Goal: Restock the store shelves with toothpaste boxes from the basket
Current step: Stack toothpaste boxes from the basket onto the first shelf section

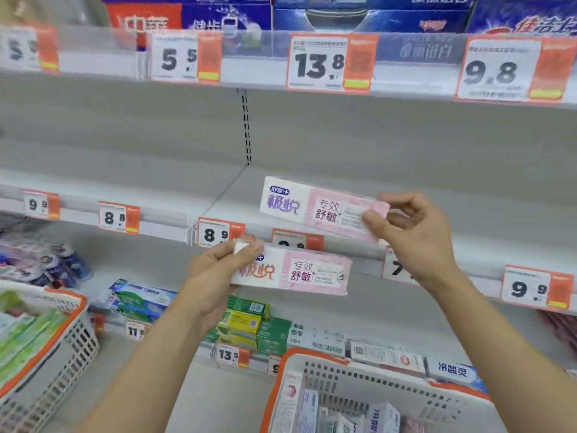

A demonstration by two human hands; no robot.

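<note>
Our right hand (415, 232) pinches one pink "专效舒敏" box (321, 207) over the shelf (468, 189); our left hand (218, 270) grips its twin (299, 271).

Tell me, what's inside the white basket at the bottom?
The white basket holds several upright toothpaste boxes. Anything beneath them, and its lower part, lies out of frame.

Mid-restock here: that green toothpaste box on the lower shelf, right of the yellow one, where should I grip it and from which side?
Judging by this view, take the green box across its front end, coming straight in from the aisle. That end faces outward and looks open, while the yellow box sits tight against its left and a white box against its right, so the long sides look blocked. A top-and-bottom pinch probably suits best.
</note>
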